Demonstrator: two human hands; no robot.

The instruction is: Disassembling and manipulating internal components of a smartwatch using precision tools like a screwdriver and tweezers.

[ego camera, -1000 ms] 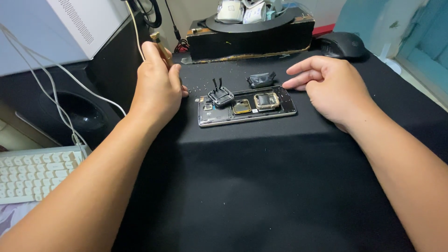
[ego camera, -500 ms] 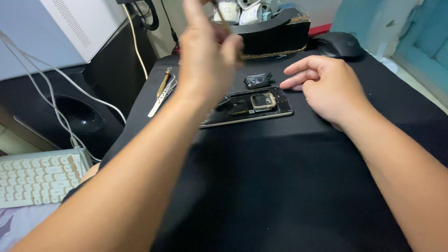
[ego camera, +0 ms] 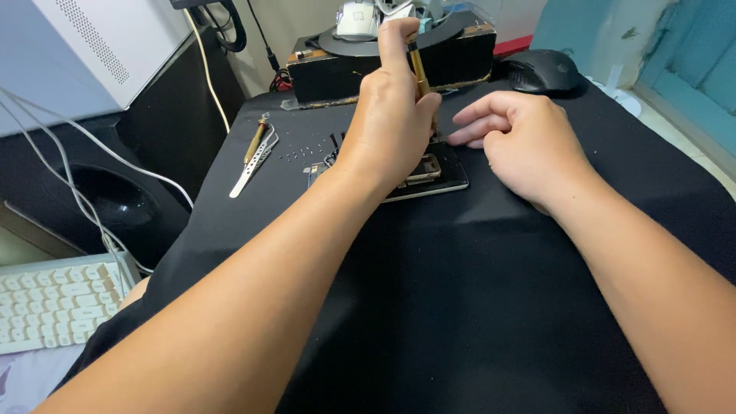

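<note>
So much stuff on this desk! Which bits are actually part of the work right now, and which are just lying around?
In use:
- left hand gripping a brass-coloured screwdriver
- right hand, fingertips by the device
- opened phone-like device on the black mat

Lying about:
- tweezers on the mat
- black mouse
- white keyboard
- black box at the back

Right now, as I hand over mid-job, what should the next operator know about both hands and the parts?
Left hand: grips a slim brass-coloured screwdriver upright, tip down over the opened black phone.
Right hand: empty, fingers resting at the phone's right edge.
Phone lies on the black cloth mat, insides exposed. Silver tweezers and tiny loose screws lie left of it.
Done: phone opened, screws out. Left: cannot tell.
</note>
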